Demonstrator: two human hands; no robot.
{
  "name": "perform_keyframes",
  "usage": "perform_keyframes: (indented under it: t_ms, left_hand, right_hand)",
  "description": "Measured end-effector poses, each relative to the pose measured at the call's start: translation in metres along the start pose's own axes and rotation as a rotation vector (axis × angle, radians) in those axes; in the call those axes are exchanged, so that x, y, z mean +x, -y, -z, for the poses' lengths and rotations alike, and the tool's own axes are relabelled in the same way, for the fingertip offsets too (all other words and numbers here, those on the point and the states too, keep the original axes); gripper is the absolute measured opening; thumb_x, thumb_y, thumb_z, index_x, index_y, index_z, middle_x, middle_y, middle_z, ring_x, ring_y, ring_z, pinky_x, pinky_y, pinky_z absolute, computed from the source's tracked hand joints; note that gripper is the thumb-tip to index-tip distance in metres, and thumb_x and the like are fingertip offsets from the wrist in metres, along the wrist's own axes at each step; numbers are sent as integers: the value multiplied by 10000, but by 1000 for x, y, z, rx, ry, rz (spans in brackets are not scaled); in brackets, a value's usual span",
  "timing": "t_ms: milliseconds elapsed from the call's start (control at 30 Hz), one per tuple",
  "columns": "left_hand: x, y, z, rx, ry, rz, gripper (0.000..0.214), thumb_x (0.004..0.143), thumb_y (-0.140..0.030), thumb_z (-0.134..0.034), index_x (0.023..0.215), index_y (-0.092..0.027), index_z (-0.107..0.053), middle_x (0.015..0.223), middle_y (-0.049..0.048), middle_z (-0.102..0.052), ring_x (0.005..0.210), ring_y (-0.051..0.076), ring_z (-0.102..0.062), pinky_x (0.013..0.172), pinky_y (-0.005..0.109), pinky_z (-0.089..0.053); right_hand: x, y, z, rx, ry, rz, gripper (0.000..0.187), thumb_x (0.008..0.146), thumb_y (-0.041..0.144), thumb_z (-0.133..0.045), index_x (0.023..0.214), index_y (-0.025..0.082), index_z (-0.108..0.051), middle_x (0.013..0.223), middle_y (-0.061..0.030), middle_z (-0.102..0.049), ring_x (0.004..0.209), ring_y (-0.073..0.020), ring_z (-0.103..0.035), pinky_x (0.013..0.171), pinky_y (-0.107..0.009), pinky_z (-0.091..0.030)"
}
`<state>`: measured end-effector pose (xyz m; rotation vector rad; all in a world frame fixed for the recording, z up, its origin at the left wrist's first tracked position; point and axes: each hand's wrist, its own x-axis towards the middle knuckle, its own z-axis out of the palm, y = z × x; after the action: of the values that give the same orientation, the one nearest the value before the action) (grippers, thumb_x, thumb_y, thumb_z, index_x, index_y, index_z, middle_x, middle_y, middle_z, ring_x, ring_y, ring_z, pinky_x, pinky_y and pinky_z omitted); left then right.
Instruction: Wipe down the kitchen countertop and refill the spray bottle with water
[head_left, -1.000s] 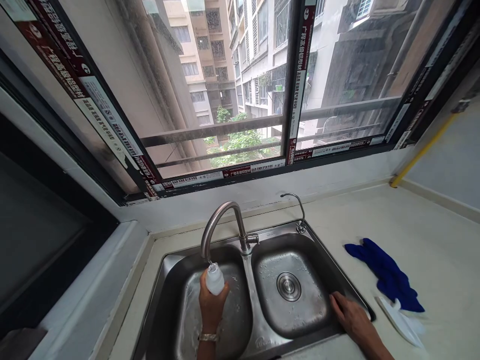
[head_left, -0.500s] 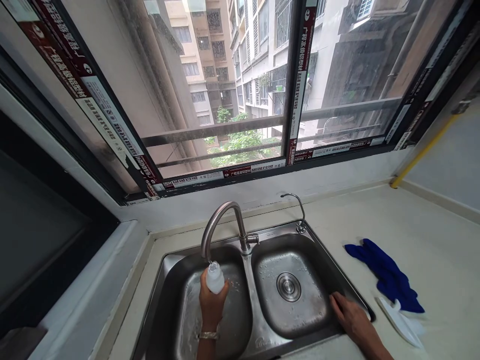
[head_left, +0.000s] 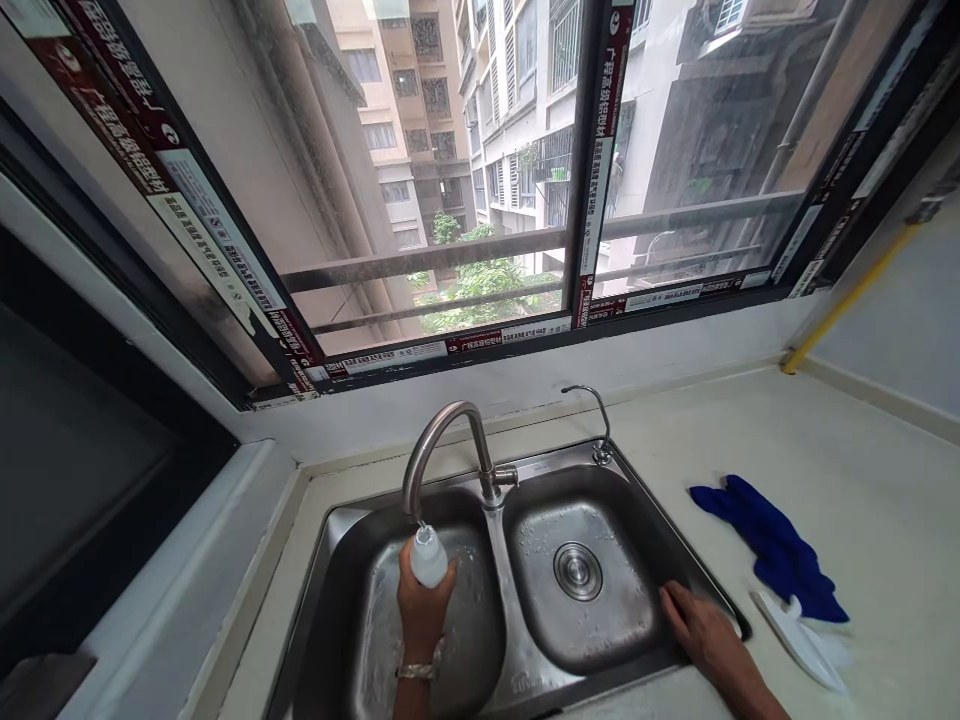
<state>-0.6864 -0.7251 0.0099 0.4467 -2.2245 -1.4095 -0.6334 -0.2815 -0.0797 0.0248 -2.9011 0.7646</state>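
My left hand (head_left: 421,605) is wrapped round a small white plastic bottle (head_left: 428,556) and holds it upright, its neck right under the spout of the curved steel tap (head_left: 442,445), over the left basin of the double steel sink (head_left: 525,660). A watch sits on that wrist. My right hand (head_left: 697,625) rests on the sink's right rim with its fingers laid flat and nothing in it. The right basin has a round drain (head_left: 577,571) and water drops.
A blue cloth (head_left: 776,548) lies on the pale counter to the right of the sink, with a white spray head (head_left: 801,640) beside it. A thin second tap (head_left: 596,425) stands behind the right basin. A wide window fills the wall behind.
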Motion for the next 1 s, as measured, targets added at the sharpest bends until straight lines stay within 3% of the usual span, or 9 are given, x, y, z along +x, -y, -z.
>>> perform_keyframes:
  t_ms: [367, 1000]
  left_hand:
    - [2, 1, -3, 11, -4, 7, 657, 626, -486, -714, 1182, -197, -515, 1025, 100, -670, 938, 301, -653, 857, 480, -550]
    - [1, -2, -4, -2, -19, 19, 664, 599, -499, -724, 1160, -202, -527, 1023, 99, -687, 939, 311, -667, 847, 487, -560]
  right_hand:
    - [1, 0, -1, -5, -48, 23, 425, 1003, 505, -326, 814, 239, -599, 717, -42, -694, 658, -210, -688, 601, -299, -447]
    - [1, 2, 3, -19, -9, 1, 408, 1009, 496, -319, 824, 248, -584, 689, -27, -684, 659, -213, -695, 613, -297, -450]
